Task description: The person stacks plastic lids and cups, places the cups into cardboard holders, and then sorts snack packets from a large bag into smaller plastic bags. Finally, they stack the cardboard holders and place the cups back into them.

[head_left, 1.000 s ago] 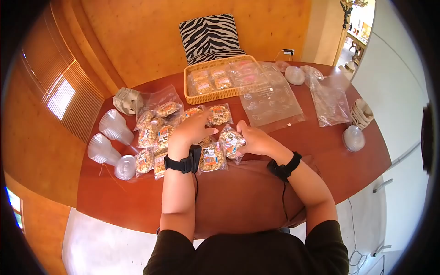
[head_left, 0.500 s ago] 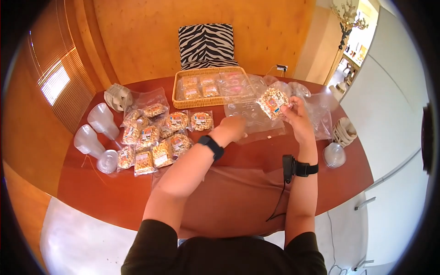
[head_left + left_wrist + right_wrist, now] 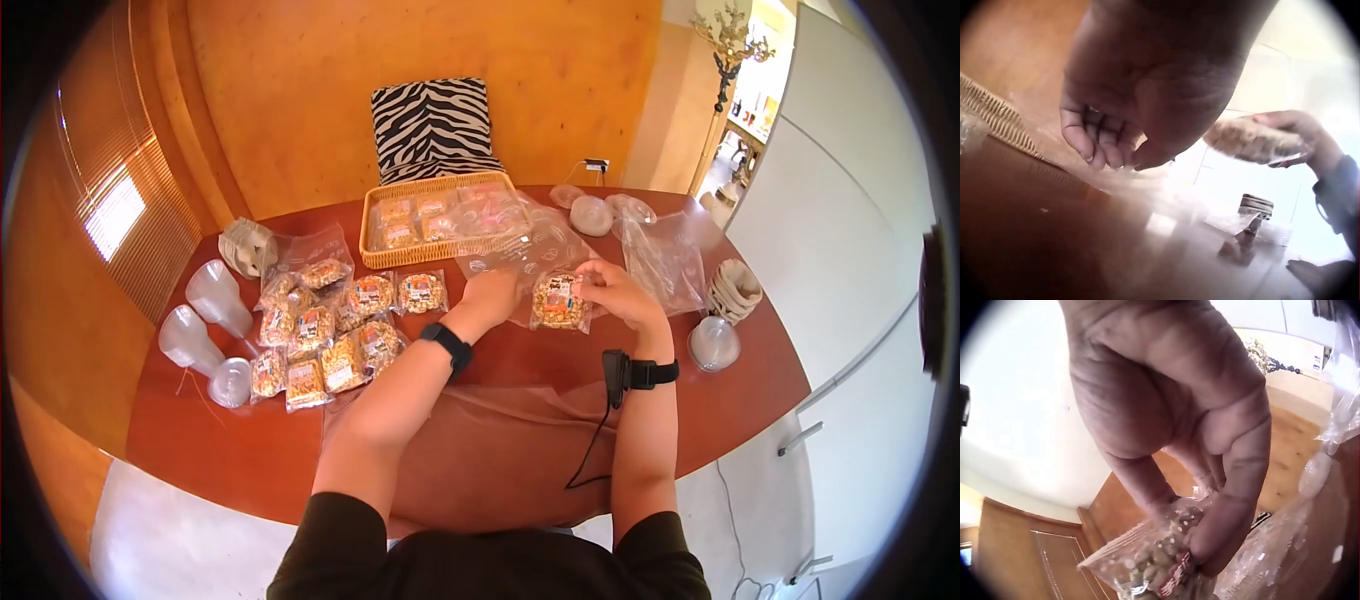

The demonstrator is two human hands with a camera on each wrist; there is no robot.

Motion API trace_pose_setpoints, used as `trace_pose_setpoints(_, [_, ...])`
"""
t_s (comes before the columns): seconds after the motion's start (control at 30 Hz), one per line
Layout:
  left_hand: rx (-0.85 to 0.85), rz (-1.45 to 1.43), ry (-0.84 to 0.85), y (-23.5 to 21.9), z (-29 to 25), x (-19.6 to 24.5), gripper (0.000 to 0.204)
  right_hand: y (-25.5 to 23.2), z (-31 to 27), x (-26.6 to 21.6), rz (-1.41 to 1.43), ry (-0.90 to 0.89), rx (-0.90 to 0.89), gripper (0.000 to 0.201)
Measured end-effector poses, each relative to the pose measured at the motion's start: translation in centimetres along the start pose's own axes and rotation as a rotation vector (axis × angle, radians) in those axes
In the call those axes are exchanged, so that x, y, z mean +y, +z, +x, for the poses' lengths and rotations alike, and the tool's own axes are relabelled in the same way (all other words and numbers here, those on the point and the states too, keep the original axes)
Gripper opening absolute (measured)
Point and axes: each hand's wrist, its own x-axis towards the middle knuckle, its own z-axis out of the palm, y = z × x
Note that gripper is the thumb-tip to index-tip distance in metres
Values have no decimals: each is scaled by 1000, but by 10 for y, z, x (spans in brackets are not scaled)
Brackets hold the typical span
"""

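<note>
Here — snack packet [image 3: 560, 308] held over the surface [image 3: 505, 362], its upper edge clamped in the right hand's [image 3: 628, 298] fingers; clear wrap, pale nubbly contents, orange label — left hand's [image 3: 491, 297] fingers pinching clear bag [image 3: 548, 238].

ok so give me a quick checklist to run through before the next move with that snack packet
1. Snack packet gripped: ok, the right hand pinches it between thumb and fingers.
2. Left hand on the clear bag: ok, its curled fingers appear to pinch the plastic.
3. Bag mouth open: cannot tell, the film is too see-through and creased.
4. Snack packet inside the bag: not ok, it is outside.
5. Other packets out of the way: ok, heaped to the person's left, apart from both hands.
</note>
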Motion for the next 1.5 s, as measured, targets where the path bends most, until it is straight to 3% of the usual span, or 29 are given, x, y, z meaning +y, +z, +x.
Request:
trace_pose_setpoints(0.1, [168,-52,-30,-13,-15,27,17,-7,13,19,-23,-17,165,35])
trace_pose_setpoints(0.2, [335,-48,53,-7,-26,47,14,-9,29,36,-29,-54,364,34])
trace_pose_setpoints(0.3, [311,58,218,1,-39,70,13,3,8,11,46,6,112,34])
trace_pose_setpoints(0.4, [310,14,350,8,-52,92,14,0,25,32,-108,-26,-60,36])
trace_pose_setpoints(0.5, [319,-90,442,9,-64,112,15,-3,42,58,-195,-185,-8,41])
trace_pose_setpoints(0.67, [169,-355,601,19,-76,114,17,15,47,71,-212,-126,-182,41])
trace_pose_setpoints(0.73, [89,-354,517,6,-76,91,21,23,49,83,-256,-129,-174,33])
trace_pose_setpoints(0.77, [45,-349,482,-6,-75,75,23,29,51,80,1,219,-85,27])
trace_pose_setpoints(0.83, [-136,-147,121,-37,-84,42,43,33,49,75,-38,159,-176,25])
trace_pose_setpoints(0.9, [-73,13,49,-37,-91,-9,60,39,48,74,-61,160,-230,26])
trace_pose_setpoints(0.93, [-181,93,-141,-51,-94,-11,75,40,46,73,-19,130,-301,28])
trace_pose_setpoints(1.0, [-373,-142,-158,-54,-93,-43,86,42,42,66,55,70,-447,31])
trace_pose_setpoints(1.1, [-364,-243,54,-47,-97,-60,93,49,46,54,-39,70,-724,39])
trace_pose_setpoints(1.2, [-335,-260,62,-47,-97,-61,96,46,50,71,-101,-51,-601,47])
trace_pose_setpoints(1.3, [-302,-289,79,-42,-96,-63,94,52,43,59,-71,-60,-605,53])
trace_pose_setpoints(1.5, [-384,-218,28,-48,-95,-54,83,69,37,51,5,-131,-792,72])
